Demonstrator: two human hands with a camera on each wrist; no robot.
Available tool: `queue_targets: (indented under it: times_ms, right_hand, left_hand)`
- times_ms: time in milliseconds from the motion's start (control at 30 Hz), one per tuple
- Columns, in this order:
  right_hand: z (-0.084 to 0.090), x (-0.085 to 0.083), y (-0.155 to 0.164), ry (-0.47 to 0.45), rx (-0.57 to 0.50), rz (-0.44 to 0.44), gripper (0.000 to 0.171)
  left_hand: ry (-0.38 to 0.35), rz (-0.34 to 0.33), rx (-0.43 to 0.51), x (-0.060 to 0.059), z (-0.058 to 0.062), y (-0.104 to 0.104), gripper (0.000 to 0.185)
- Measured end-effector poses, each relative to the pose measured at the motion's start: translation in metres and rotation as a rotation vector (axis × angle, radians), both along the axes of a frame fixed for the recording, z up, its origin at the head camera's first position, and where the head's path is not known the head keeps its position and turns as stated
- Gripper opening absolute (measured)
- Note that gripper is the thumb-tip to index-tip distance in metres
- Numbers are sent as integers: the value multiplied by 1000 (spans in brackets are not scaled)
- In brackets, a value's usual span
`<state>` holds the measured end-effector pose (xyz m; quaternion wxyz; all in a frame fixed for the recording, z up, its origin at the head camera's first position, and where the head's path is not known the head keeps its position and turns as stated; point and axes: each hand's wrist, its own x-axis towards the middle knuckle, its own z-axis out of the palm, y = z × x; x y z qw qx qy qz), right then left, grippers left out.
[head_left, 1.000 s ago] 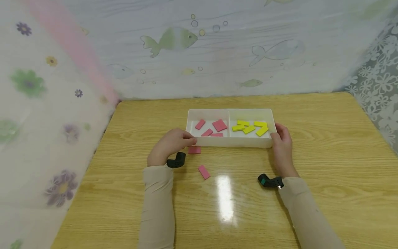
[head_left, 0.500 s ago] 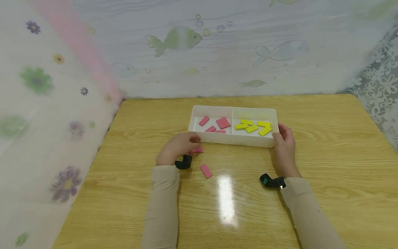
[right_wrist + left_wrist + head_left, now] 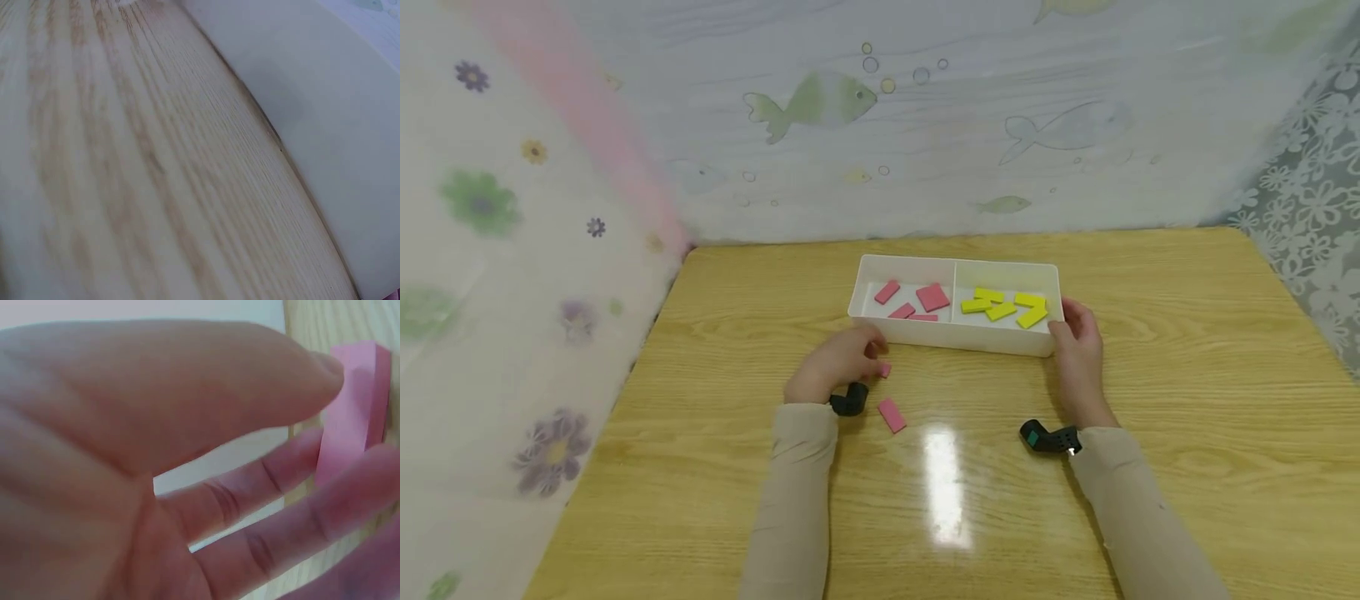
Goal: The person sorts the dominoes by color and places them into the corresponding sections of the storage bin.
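A white two-compartment box lies on the table, with flat pink blocks in its left compartment and yellow blocks in its right. At its right front corner my right hand grips the box, thumb against the near side. My left hand is just before the left front corner, its thumb and fingers around a pink block on the table. Most of that block is covered by the hand in the head view. Nearer to me lies another pink block. The right wrist view shows only table and box wall.
The wooden table extends on both sides of the box. Behind it hangs a sheet with printed fish; a flowered sheet borders the left. A black wrist camera sits on the right wrist.
My left hand has come off the box's left corner and moved down and right onto the pink block beside it. The box's left end has shifted slightly away. My right hand stays at its corner.
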<state>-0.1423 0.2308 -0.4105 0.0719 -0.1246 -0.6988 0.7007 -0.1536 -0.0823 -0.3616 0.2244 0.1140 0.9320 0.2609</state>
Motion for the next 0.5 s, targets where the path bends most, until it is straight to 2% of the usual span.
queue_targets:
  times_ms: [133, 367, 500]
  right_hand:
    - [-1, 0, 0, -2, 16, 1, 43]
    - [1, 1, -1, 9, 12, -5, 42]
    - [2, 1, -1, 6, 12, -5, 42]
  left_hand:
    - [14, -74, -17, 0, -4, 11, 25]
    - [108, -243, -12, 5, -5, 38, 20]
    - [131, -290, -22, 9, -4, 52, 22]
